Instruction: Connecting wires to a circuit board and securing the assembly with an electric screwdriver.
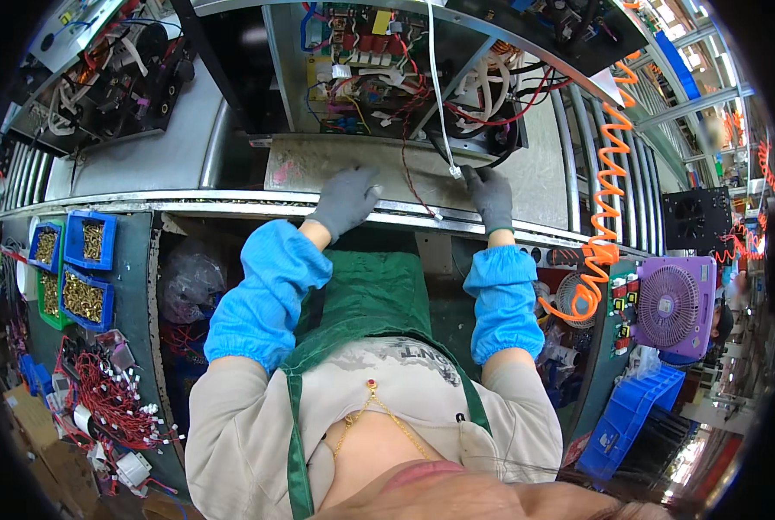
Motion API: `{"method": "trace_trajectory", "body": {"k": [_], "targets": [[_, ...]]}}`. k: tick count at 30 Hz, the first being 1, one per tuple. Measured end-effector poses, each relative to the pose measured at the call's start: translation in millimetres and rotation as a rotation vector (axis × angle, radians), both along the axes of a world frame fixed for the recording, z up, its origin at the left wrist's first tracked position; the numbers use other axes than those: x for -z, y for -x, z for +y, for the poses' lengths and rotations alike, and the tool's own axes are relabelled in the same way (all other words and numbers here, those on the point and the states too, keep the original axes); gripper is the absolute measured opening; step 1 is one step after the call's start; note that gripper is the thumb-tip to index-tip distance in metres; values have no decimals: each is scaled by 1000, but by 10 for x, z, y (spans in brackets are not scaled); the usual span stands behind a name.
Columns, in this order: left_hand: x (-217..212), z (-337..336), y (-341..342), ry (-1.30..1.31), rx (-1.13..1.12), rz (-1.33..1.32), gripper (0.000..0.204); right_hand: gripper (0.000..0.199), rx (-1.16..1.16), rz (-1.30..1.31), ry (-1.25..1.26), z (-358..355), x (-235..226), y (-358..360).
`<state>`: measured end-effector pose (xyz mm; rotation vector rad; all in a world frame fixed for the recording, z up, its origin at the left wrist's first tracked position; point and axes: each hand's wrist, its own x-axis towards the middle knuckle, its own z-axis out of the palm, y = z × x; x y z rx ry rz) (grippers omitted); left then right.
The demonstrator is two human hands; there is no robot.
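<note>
My right hand (491,198), in a grey glove, pinches the white plug at the lower end of a white cable (439,95). That cable comes down from the top of the metal cabinet. My left hand (349,201), also gloved, is over the front edge of the work surface, fingers partly spread and nothing visible in them. Between the hands hangs a thin red-and-black twisted wire (409,169), its small white connector (437,217) at the metal rail. Ahead stands the open cabinet with a circuit board (366,74) and bundled wires inside.
Blue bins (88,299) of brass fasteners stand at left, above a heap of red wire harnesses (110,399). An orange coiled air hose (608,173) hangs at right, near a purple fan (669,303) and a blue crate (630,416). Another wired chassis (127,87) sits far left.
</note>
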<state>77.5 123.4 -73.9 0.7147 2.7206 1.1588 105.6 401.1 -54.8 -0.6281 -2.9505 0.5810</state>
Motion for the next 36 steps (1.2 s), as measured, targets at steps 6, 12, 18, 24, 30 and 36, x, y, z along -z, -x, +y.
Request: {"method": "trace_trajectory", "body": {"k": [6, 12, 18, 24, 30, 36], "targets": [[292, 320, 197, -103, -20, 19, 24, 37, -217, 73, -67, -748, 28, -201], [299, 180, 110, -257, -23, 84, 19, 14, -539, -121, -452, -909, -263, -140], [312, 211, 50, -296, -28, 79, 18, 11, -349, 280, -659, -195, -700, 359], [328, 219, 73, -248, -54, 132, 20, 27, -309, 291, -435, -147, -520, 222], [-403, 580, 591, -586, -333, -172, 23, 31, -195, 566, -371, -330, -556, -23], [-279, 891, 1051, -19, -303, 554, 19, 29, -258, 480, -273, -402, -685, -306]]}}
